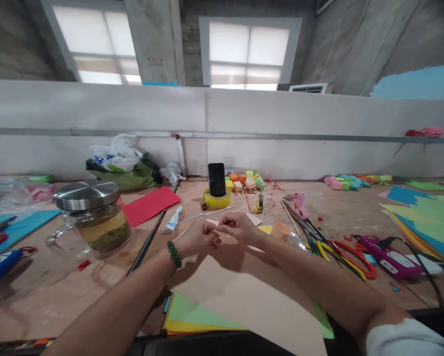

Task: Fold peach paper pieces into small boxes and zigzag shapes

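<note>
My left hand, with a green bead bracelet at its wrist, and my right hand meet fingertip to fingertip above the table. The fingers of both are pinched together. What lies between them is too small to make out; it may be a pale bit of paper. Below them a large peach paper sheet lies over green and yellow sheets. Beside my right wrist sits a small folded orange paper piece. A white and blue tube lies left of my left hand.
A lidded glass teapot and red paper are on the left. Behind my hands, a phone leans on a yellow tape roll near small paper boxes. Scissors and a purple glue gun lie right.
</note>
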A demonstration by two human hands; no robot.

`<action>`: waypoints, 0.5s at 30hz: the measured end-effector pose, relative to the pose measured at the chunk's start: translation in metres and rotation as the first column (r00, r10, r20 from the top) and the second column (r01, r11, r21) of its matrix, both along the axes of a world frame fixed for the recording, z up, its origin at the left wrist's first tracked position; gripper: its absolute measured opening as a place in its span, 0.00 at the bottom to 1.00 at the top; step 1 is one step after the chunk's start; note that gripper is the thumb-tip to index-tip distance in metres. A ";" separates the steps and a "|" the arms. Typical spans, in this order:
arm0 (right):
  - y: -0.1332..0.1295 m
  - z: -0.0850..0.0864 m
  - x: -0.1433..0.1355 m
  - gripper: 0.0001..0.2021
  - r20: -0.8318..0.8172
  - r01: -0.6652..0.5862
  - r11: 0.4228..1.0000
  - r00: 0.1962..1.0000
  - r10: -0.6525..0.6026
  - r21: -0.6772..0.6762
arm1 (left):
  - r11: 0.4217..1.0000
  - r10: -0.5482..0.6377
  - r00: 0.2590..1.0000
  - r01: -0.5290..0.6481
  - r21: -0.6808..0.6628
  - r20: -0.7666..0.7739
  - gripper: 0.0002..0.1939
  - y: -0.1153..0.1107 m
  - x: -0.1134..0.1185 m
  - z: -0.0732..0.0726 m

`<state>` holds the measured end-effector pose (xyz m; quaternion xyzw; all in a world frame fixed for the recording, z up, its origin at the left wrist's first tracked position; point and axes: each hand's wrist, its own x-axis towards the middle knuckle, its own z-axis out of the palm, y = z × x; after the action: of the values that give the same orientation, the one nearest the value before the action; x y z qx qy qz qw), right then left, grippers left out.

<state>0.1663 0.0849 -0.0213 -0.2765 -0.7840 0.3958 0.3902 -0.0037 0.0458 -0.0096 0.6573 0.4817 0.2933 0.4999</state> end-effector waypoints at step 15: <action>0.018 0.012 0.019 0.23 -0.062 0.007 0.979 0.998 -0.020 -0.203 | 0.996 -0.045 0.997 0.049 -0.068 0.061 0.13 0.006 -0.014 0.004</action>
<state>0.1849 0.1028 -0.0090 -0.3072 -0.7248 0.4797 0.3875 -0.0174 0.0517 -0.0054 0.6415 0.4609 0.2840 0.5435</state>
